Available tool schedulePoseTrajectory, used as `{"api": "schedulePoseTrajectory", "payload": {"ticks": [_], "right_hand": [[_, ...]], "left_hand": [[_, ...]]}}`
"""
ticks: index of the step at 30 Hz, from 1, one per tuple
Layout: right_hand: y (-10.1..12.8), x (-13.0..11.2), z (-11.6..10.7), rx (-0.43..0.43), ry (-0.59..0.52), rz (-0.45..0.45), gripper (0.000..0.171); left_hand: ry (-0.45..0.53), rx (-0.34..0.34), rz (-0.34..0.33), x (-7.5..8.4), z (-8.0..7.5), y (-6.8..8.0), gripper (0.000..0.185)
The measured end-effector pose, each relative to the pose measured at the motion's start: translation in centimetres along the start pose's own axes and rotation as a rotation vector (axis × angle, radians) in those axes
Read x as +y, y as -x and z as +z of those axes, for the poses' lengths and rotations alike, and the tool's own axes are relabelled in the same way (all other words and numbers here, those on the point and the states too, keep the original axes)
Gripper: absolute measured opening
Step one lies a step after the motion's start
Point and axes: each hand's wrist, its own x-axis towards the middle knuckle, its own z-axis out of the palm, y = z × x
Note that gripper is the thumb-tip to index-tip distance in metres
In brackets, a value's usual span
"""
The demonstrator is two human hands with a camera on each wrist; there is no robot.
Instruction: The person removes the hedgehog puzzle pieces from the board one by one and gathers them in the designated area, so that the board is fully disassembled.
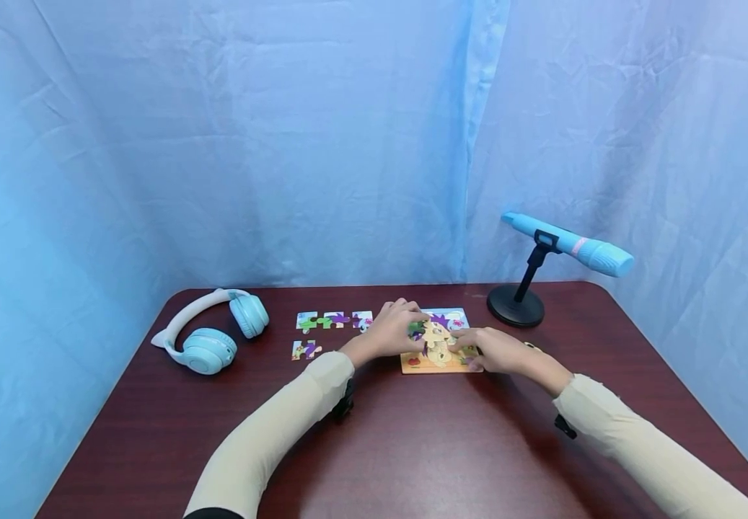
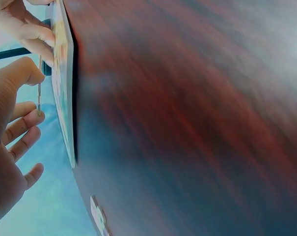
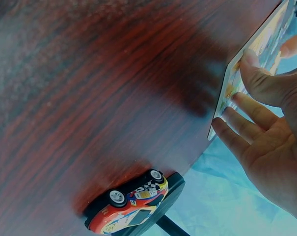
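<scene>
A puzzle board [image 1: 412, 363] with a cartoon picture lies flat on the dark red table [image 1: 412, 447], between my two hands. My left hand [image 1: 412, 326] is over the board's left part. In the left wrist view my left hand [image 2: 36, 93] pinches a thin puzzle piece [image 2: 39, 88], seen edge-on, between thumb and a finger just off the board [image 2: 65, 98]. My right hand [image 1: 463, 346] lies on the board's right part. Its straight fingers [image 3: 249, 110] press on the board [image 3: 231, 81] near the corner.
Several loose puzzle pieces [image 1: 335, 319] lie left of the board, with one more [image 1: 305, 350] nearer me. Light blue headphones [image 1: 208, 339] sit at the far left. A blue microphone [image 1: 571, 246] on a black stand [image 1: 515, 306] is at the back right. A toy car [image 3: 128, 202] stands by its base.
</scene>
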Motion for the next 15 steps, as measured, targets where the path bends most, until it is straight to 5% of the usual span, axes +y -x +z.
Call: {"api": "schedulePoseTrajectory", "payload": {"ticks": [15], "right_hand": [[0.0,0.5,0.2,0.015,-0.011,-0.028,0.045]], "left_hand": [[-0.019,0.09,0.065,-3.2,-4.2,5.8,0.044]]}}
